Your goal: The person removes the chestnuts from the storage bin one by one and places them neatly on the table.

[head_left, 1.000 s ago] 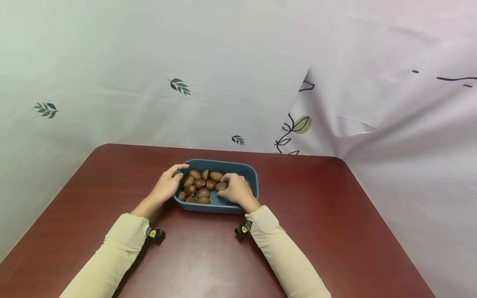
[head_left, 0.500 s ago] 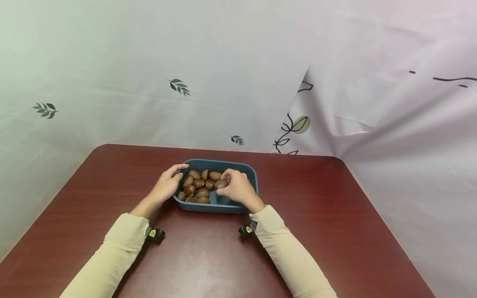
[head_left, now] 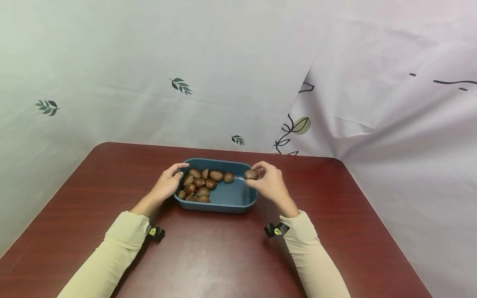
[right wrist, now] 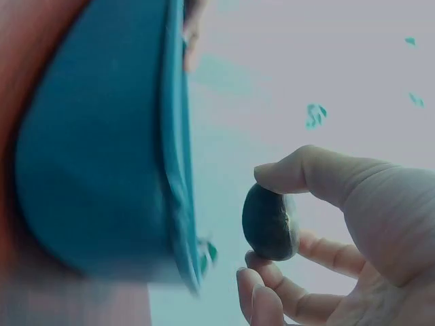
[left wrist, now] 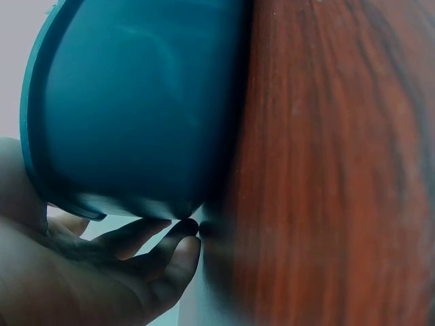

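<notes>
A blue plastic bin (head_left: pixel 223 205) holds several brown chestnuts (head_left: pixel 199 183), gathered toward its left and back. My left hand (head_left: pixel 165 185) grips the bin's left end; in the left wrist view its thumb (left wrist: pixel 17 180) goes over the rim and its other fingers lie along the outside wall. At the bin's right end, my right hand (head_left: pixel 271 182) pinches one chestnut (right wrist: pixel 268 221) between thumb and fingertips. That chestnut overlaps the right rim in the head view, and the right wrist view shows it apart from the bin wall (right wrist: pixel 95 149).
The bin stands on a dark red wooden table (head_left: pixel 316 231) with rounded far corners. A pale cloth (head_left: pixel 223 62) with leaf prints hangs behind the table. Both wrists wear black bands with small cameras (head_left: pixel 155 234).
My right hand has lifted a chestnut from among the others and carried it right, to the bin's right rim. More of the bin's floor shows. The left hand stays put.
</notes>
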Action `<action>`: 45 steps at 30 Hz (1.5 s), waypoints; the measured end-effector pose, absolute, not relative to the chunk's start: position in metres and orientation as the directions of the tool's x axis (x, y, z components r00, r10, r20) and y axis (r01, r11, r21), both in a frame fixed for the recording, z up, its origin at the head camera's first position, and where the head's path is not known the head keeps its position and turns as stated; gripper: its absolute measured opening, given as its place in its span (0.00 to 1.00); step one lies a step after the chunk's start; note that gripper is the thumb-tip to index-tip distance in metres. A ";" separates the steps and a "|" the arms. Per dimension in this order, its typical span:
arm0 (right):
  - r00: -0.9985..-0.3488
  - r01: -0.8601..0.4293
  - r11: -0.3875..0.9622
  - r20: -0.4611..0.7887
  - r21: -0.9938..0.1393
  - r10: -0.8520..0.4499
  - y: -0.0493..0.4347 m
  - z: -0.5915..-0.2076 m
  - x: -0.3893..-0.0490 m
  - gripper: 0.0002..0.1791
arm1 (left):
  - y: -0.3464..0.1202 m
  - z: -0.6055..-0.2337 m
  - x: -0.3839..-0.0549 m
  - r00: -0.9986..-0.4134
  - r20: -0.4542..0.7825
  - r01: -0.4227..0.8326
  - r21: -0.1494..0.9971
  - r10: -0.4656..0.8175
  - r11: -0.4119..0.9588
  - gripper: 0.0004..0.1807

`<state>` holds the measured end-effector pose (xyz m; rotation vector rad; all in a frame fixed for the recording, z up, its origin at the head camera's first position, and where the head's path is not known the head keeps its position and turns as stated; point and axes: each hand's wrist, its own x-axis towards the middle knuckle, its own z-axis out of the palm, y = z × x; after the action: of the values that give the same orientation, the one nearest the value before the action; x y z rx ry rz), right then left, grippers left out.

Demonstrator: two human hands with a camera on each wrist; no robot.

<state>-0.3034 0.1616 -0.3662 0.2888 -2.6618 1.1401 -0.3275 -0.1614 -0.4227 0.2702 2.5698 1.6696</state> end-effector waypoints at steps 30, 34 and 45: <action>-0.990 0.006 0.808 0.107 -0.589 0.086 0.222 -0.428 -0.323 0.20 | -0.161 -0.426 -0.329 -0.985 0.036 0.099 0.917 0.166 0.387 0.23; -0.990 -0.006 0.806 0.114 -0.592 0.077 0.221 -0.427 -0.324 0.19 | -0.162 -0.424 -0.328 -0.986 0.038 0.098 0.917 0.160 0.387 0.23; -0.995 0.032 0.817 0.056 -0.575 0.078 0.228 -0.417 -0.318 0.33 | -0.162 -0.424 -0.326 -0.983 0.030 0.102 0.908 0.180 0.407 0.23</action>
<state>-0.3179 0.2281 -0.4165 -0.0882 -2.9207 0.9223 -0.3261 -0.1617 -0.4238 0.2582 2.5738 1.6530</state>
